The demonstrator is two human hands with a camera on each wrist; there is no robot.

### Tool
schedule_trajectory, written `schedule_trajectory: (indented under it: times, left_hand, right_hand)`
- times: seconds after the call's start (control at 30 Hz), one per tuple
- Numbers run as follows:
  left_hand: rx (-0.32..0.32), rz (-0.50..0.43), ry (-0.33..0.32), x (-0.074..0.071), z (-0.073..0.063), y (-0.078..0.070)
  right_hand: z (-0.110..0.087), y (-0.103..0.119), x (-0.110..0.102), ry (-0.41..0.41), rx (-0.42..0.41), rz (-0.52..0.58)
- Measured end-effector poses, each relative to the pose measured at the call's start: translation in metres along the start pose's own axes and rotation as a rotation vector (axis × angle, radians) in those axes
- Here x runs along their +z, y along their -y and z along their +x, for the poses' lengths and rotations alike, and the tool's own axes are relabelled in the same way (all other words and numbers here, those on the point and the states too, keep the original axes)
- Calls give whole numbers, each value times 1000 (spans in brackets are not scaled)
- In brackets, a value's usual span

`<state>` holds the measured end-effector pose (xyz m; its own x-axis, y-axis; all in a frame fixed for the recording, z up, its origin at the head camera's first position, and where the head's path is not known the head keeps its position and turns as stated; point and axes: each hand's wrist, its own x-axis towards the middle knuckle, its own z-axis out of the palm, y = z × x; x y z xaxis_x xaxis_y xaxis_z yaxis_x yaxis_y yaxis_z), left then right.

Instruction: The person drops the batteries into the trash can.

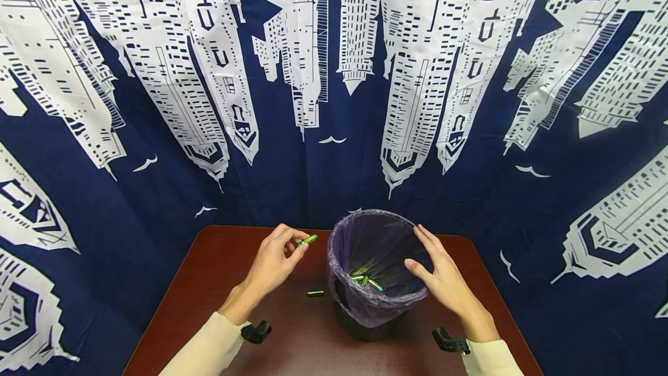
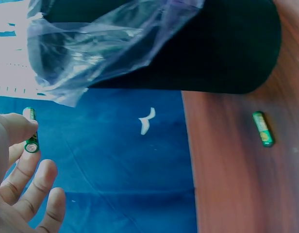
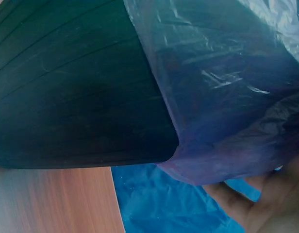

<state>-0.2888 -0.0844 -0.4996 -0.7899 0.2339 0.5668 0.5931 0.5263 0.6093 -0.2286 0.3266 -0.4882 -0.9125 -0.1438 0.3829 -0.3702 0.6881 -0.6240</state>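
My left hand [image 1: 273, 257] pinches a green battery [image 1: 309, 239] between thumb and fingers, above the table to the left of the bin. In the left wrist view the end of this battery [image 2: 32, 145] shows below the thumb. A dark bin [image 1: 360, 329] stands upright, lined with a thin purple plastic bag [image 1: 367, 309] folded over its rim. Several green batteries [image 1: 374, 285] lie inside it. Another green battery [image 1: 315, 293] rests on the table left of the bin. At the bin's right rim is my right hand [image 1: 443, 277], fingers extended along the outside and thumb over the opening.
The reddish-brown wooden table [image 1: 209, 283] has rounded far corners. Behind and beside it hangs a dark blue cloth [image 1: 302, 184] printed with white buildings. Each wrist wears a black camera [image 1: 256, 332] on a strap.
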Motion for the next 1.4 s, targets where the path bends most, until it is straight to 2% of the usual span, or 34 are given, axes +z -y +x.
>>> schedule_trajectory:
  times: [0.2, 0.5, 0.67, 1.0, 1.4]
  left_hand:
    - [51, -9, -6, -6, 18, -17]
    - [119, 0, 15, -4, 45, -42]
    - [136, 16, 52, -2, 59, -58]
    - [172, 46, 121, 6, 79, -76]
    - [183, 78, 213, 15, 108, -104]
  right_hand:
    - [-1, -1, -2, 28, 22, -1]
    - [-1, 1, -7, 69, 71, -17]
    - [-1, 0, -8, 73, 89, -14]
    - [-2, 1, -6, 78, 97, -12]
    - [-2, -1, -7, 79, 107, -6]
